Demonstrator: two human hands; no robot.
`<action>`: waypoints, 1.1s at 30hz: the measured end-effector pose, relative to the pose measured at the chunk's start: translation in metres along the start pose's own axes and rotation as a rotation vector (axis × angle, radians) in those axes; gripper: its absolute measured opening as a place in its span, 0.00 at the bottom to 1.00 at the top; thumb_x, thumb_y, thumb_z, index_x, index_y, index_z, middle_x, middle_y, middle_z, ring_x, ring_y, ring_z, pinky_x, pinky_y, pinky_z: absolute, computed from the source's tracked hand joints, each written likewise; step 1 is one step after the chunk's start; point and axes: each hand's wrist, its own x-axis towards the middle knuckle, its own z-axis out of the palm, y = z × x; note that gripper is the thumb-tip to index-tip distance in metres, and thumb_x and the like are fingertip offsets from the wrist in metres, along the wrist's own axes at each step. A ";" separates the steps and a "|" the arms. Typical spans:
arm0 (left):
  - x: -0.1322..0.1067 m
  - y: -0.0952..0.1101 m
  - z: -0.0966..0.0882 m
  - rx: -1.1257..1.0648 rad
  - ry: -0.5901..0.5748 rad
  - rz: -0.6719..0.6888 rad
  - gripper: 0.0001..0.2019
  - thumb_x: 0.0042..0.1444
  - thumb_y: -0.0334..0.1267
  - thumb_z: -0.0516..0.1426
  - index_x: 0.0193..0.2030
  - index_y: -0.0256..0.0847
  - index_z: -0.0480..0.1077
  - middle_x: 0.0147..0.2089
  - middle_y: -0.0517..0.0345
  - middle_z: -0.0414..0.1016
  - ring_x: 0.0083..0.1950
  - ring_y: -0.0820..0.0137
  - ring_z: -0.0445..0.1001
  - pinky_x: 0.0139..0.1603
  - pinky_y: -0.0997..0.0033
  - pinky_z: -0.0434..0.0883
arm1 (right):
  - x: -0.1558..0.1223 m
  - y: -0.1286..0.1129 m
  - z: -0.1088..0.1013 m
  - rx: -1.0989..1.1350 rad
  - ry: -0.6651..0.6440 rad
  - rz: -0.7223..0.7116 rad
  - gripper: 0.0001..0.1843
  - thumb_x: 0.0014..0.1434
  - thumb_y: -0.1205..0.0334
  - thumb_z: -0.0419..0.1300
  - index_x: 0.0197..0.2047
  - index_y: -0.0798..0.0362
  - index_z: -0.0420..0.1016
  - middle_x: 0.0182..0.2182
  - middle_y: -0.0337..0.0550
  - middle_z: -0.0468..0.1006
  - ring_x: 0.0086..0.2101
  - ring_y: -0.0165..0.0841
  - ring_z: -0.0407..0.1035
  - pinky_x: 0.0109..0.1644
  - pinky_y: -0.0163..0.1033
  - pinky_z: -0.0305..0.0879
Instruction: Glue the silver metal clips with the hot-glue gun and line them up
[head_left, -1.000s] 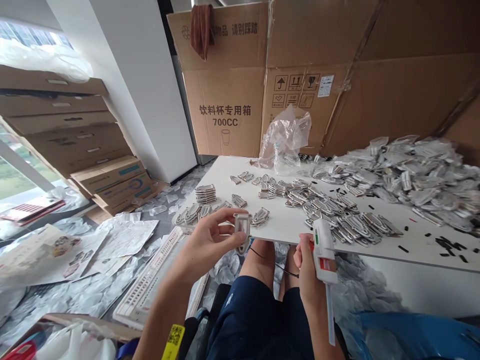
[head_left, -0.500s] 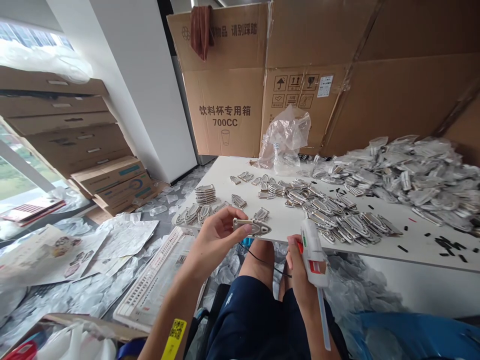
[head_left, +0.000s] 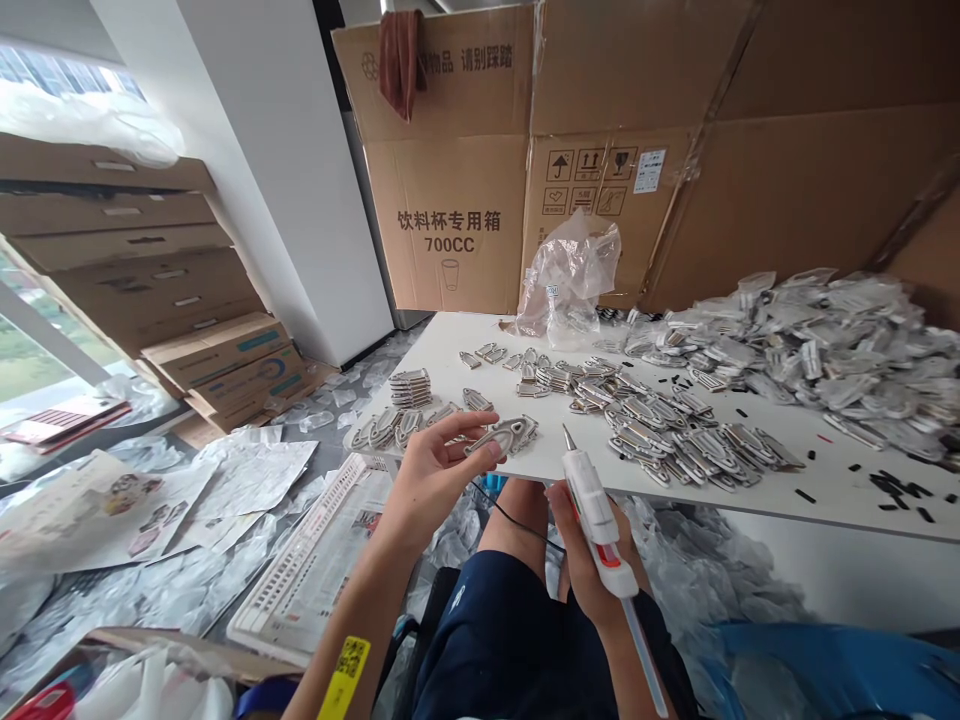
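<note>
My left hand (head_left: 433, 468) pinches a flat silver metal hair clip (head_left: 501, 436) by one end, just over the near edge of the white table (head_left: 757, 485). In my right hand (head_left: 585, 560) is a white hot-glue gun (head_left: 592, 500) with a red trigger, gripped in a fist, its nozzle pointing up towards the clip and a glue stick trailing out behind. A short gap separates nozzle and clip. Stacked clips (head_left: 410, 388) and a spread of loose clips (head_left: 675, 430) lie on the table beyond.
A heap of clips in plastic bags (head_left: 825, 340) fills the table's right side, with small black bits scattered near it. A crumpled clear bag (head_left: 571, 275) stands at the back. Cardboard boxes (head_left: 600, 150) wall the rear. Papers and a white keyboard (head_left: 300, 570) lie on the floor at left.
My left hand has turned the clip from upright to flat and lifted it over the table edge. My right hand has swung the glue gun leftwards, tilting its nozzle up towards the clip.
</note>
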 end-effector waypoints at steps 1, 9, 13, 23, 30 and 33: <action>0.000 -0.001 0.000 0.004 0.003 0.001 0.21 0.56 0.48 0.74 0.53 0.40 0.83 0.44 0.54 0.81 0.43 0.63 0.85 0.50 0.63 0.81 | 0.000 -0.003 -0.001 0.009 -0.025 -0.007 0.18 0.71 0.45 0.64 0.37 0.49 0.81 0.32 0.41 0.82 0.35 0.42 0.77 0.40 0.45 0.73; -0.001 -0.003 0.002 -0.007 -0.003 0.029 0.17 0.57 0.47 0.74 0.47 0.41 0.81 0.39 0.55 0.84 0.40 0.65 0.84 0.46 0.66 0.81 | 0.006 0.002 -0.003 0.008 -0.244 -0.256 0.14 0.74 0.57 0.61 0.35 0.50 0.76 0.29 0.37 0.76 0.30 0.35 0.74 0.36 0.41 0.67; -0.004 -0.002 0.004 -0.008 -0.012 0.027 0.16 0.56 0.46 0.74 0.46 0.41 0.81 0.37 0.56 0.83 0.39 0.65 0.84 0.45 0.66 0.81 | 0.003 0.011 0.000 -0.026 -0.291 -0.242 0.13 0.74 0.58 0.60 0.34 0.49 0.72 0.30 0.38 0.76 0.30 0.35 0.71 0.36 0.42 0.66; -0.005 0.001 0.007 -0.035 -0.034 0.021 0.17 0.52 0.45 0.76 0.41 0.41 0.79 0.39 0.56 0.82 0.40 0.65 0.84 0.44 0.64 0.82 | -0.002 0.026 0.011 -0.116 -0.100 -0.371 0.14 0.70 0.59 0.59 0.30 0.48 0.66 0.25 0.33 0.65 0.24 0.33 0.62 0.31 0.41 0.55; -0.006 0.000 0.008 -0.056 -0.053 0.009 0.14 0.55 0.42 0.74 0.41 0.41 0.77 0.36 0.58 0.81 0.38 0.68 0.82 0.42 0.69 0.77 | -0.004 0.038 0.012 -0.179 -0.032 -0.473 0.16 0.68 0.64 0.59 0.28 0.49 0.64 0.24 0.34 0.64 0.23 0.31 0.59 0.30 0.41 0.50; -0.006 0.001 0.007 -0.069 -0.053 -0.007 0.14 0.55 0.41 0.74 0.41 0.41 0.77 0.37 0.58 0.82 0.38 0.68 0.82 0.44 0.68 0.77 | -0.005 0.034 0.014 -0.185 -0.023 -0.477 0.18 0.68 0.63 0.59 0.27 0.48 0.60 0.23 0.33 0.60 0.22 0.31 0.55 0.29 0.41 0.48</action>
